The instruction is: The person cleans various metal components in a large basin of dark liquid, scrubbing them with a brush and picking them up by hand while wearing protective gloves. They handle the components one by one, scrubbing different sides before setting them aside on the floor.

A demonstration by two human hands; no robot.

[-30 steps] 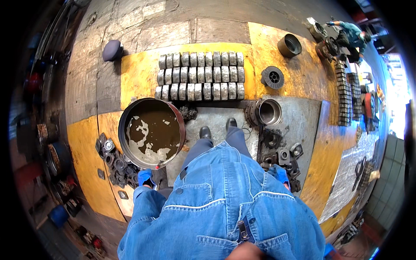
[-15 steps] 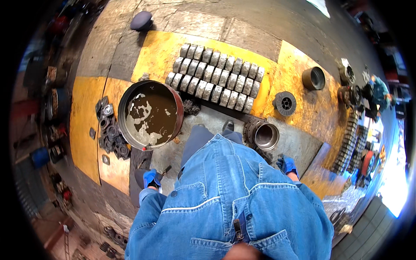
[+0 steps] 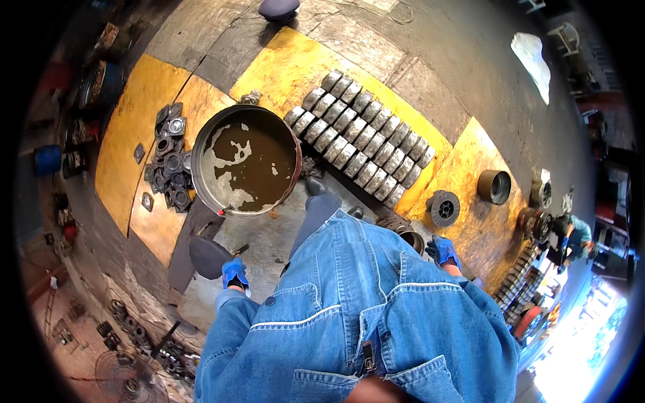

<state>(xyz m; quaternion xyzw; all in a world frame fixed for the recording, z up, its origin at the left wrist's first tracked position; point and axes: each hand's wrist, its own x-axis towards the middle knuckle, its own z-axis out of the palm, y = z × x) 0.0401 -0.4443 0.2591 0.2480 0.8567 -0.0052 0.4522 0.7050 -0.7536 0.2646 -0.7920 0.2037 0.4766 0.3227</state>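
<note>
My left hand (image 3: pixel 234 273), in a blue glove, hangs at my left side with loose fingers and nothing visible in it. Close beside it are a dark round stool seat (image 3: pixel 209 257) and a small dark-handled tool (image 3: pixel 240 249). On the other side hangs my right hand (image 3: pixel 443 251), also blue-gloved, its fingers apart and bare of any object. The nearest thing to it is a metal cylinder (image 3: pixel 408 235), partly hidden by my jacket. A large round tub (image 3: pixel 195 151) of murky brown liquid stands ahead on the left.
Rows of short metal cylinders (image 3: pixel 363 138) lie ahead on yellow boards. Dark metal parts (image 3: pixel 168 161) are heaped left of the tub. Farther right stand a black spool (image 3: pixel 444 209) and a dark ring-shaped cylinder (image 3: pixel 494 187). Another person (image 3: pixel 576 235) bends at the far right.
My view has turned to the right, so the tub and rows appear rotated. The cylinder near my right hand is now more covered by my jacket. Both hands remain at my sides.
</note>
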